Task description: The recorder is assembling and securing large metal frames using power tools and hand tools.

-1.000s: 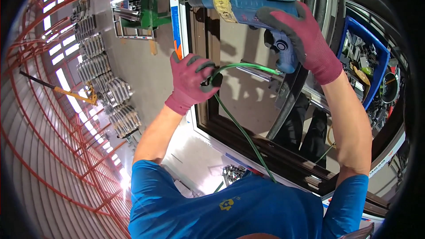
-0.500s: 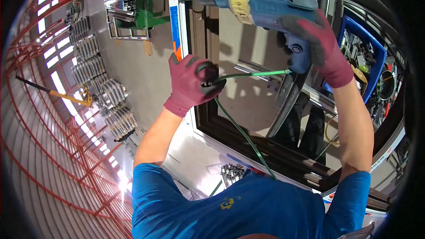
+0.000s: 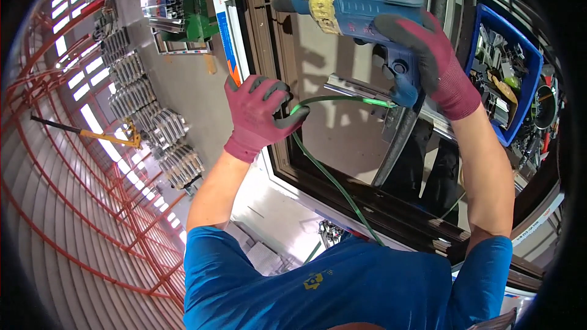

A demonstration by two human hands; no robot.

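In my right hand (image 3: 428, 55), gloved in maroon and grey, is a blue power drill (image 3: 382, 9) with worn yellow tape round its body. Its thin bit points left, over the left side bar of a dark brown metal frame (image 3: 260, 30); whether the tip touches is unclear. A green cord (image 3: 333, 183) runs from the drill's handle base to my gloved left hand (image 3: 260, 107), bends there and goes down towards my body. My left fingers curl around the bend, the thumb a little apart, with the hand over the frame's left edge.
A blue bin (image 3: 510, 49) of small metal parts stands at the right, beside loose tools. White and blue protective strip (image 3: 223, 30) lines the frame's outer left edge. Stacked metal profiles (image 3: 162, 3) on a green stand are at the upper left. Dark bars cross beneath the frame.
The drill and my right hand have shifted slightly left, and its bit now lies over the brown bar. My left thumb has moved apart from the fingers. The view has turned slightly.
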